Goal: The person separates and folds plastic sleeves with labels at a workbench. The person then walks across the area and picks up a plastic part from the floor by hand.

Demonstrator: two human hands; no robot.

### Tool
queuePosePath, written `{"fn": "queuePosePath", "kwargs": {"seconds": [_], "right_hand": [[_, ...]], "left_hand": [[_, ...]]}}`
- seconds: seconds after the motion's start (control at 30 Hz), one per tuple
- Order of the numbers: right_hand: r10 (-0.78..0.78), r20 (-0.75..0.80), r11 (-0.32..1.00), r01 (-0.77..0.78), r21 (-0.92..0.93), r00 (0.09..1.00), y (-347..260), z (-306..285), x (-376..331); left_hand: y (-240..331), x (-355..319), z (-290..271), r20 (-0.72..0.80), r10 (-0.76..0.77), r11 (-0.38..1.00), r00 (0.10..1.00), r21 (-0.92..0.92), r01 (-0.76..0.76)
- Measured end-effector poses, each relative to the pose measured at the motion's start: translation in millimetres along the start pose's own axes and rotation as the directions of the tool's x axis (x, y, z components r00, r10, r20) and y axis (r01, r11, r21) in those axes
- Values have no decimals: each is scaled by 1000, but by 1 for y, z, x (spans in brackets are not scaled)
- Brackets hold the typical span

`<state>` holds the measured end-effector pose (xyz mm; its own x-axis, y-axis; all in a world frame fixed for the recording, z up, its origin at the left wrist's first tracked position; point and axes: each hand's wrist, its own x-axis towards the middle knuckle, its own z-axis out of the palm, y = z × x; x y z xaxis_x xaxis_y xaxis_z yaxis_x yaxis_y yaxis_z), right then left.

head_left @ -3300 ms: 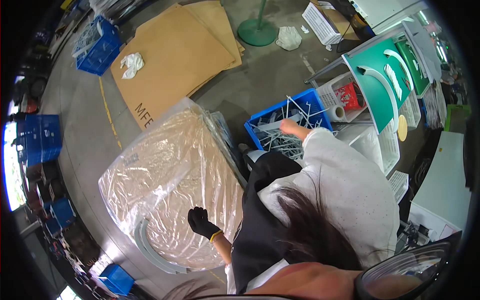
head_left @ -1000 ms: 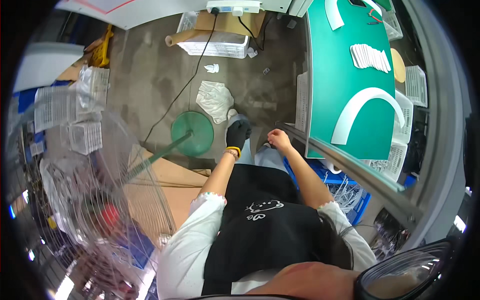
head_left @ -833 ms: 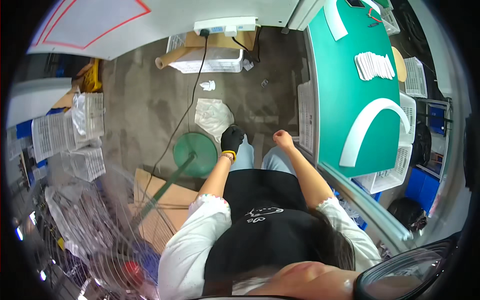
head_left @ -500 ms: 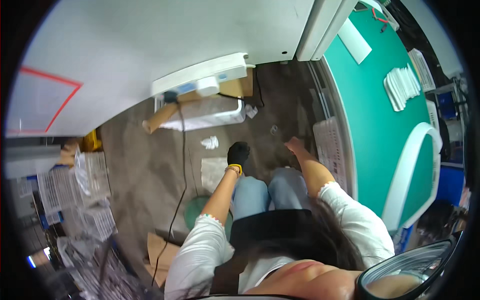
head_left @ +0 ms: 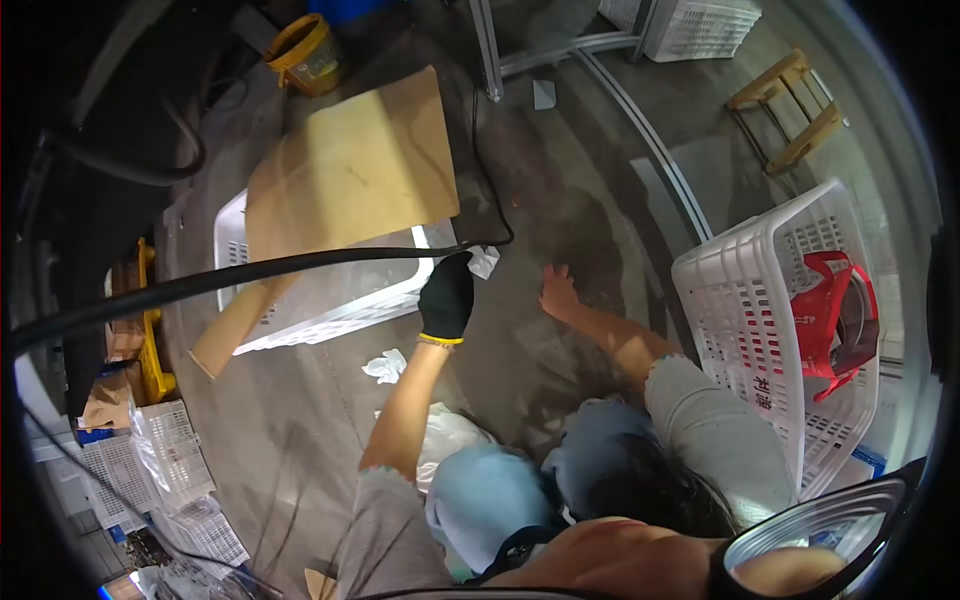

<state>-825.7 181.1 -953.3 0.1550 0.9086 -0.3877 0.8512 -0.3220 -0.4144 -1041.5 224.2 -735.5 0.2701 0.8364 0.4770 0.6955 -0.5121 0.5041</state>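
Note:
My left hand point(head_left: 447, 300), in a black glove with a yellow cuff, reaches forward to the right end of a white plastic basket point(head_left: 335, 328). Its fingers merge into the dark glove, so what they do is hidden. Right beside the glove lies a crumpled white paper point(head_left: 484, 262). My bare right hand point(head_left: 560, 293) is low over the grey floor point(head_left: 540, 365), fingers apart and nothing in them; whether it touches the floor I cannot tell. A brown cardboard sheet point(head_left: 355, 160) covers much of the basket, and a cardboard strip point(head_left: 240, 325) sticks out at its near left.
A thick black cable point(head_left: 250, 268) crosses in front of the basket. At the right stands a white basket point(head_left: 745, 310) holding a red-and-clear item point(head_left: 835, 320). Farther off are a yellow bucket point(head_left: 305, 58), metal frame rails point(head_left: 650, 140) and a wooden stool point(head_left: 785, 110). White scraps point(head_left: 385, 367) lie nearer.
My view has dropped low beneath the table; the white panel, power strip and green tabletop have left it. My left hand has gone forward to the basket, and my right hand's fingers now show spread.

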Motion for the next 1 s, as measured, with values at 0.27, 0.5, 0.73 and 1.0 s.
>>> {"fn": "queuePosePath", "kwargs": {"seconds": [0.27, 0.5, 0.73, 1.0], "right_hand": [[-357, -3, 922, 353, 159, 934, 29, -28, 32], [-337, -27, 940, 338, 49, 941, 66, -124, 182], [341, 23, 678, -263, 686, 940, 60, -178, 244], [255, -323, 891, -92, 445, 911, 52, -154, 302]], "left_hand": [[-23, -18, -53, 208, 304, 838, 930, 407, -365], [-33, 4, -81, -222, 178, 964, 959, 233, -125], [-49, 19, -84, 4, -334, 942, 943, 26, 334], [-57, 43, -80, 105, -628, 755, 771, 320, 572]]}}
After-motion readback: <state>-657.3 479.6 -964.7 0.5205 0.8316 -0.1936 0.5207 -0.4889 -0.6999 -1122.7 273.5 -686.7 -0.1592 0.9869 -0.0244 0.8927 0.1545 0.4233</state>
